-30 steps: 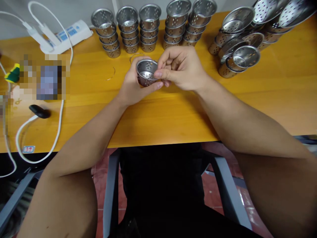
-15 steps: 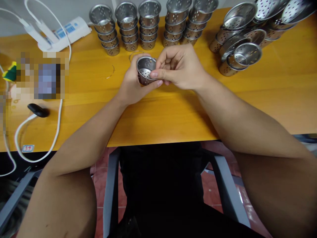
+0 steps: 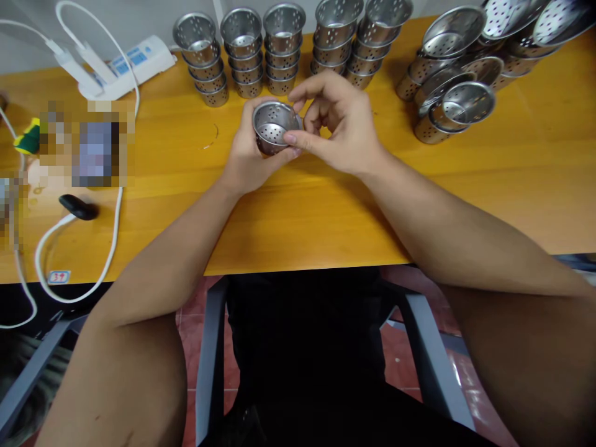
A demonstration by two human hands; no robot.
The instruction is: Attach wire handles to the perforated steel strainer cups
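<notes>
We've got the perforated metal cup (image 3: 274, 127) in our left hand (image 3: 246, 162), fingers wrapped round its left side, mouth tilted up, above the middle of the table (image 3: 298, 233). Our right hand (image 3: 342, 124) is half-curled at the cup's right rim, thumb and forefinger parted; thumb looks in contact, can't tell if it's gripping. Stacked cups (image 3: 244, 62) line the far edge; white power strip (image 3: 156, 54) far left.

Yellow-brown wooden table (image 3: 293, 230) under stacked perforated metal cups (image 3: 282, 59), white power strip (image 3: 156, 57), numbered sticker (image 3: 59, 277).
</notes>
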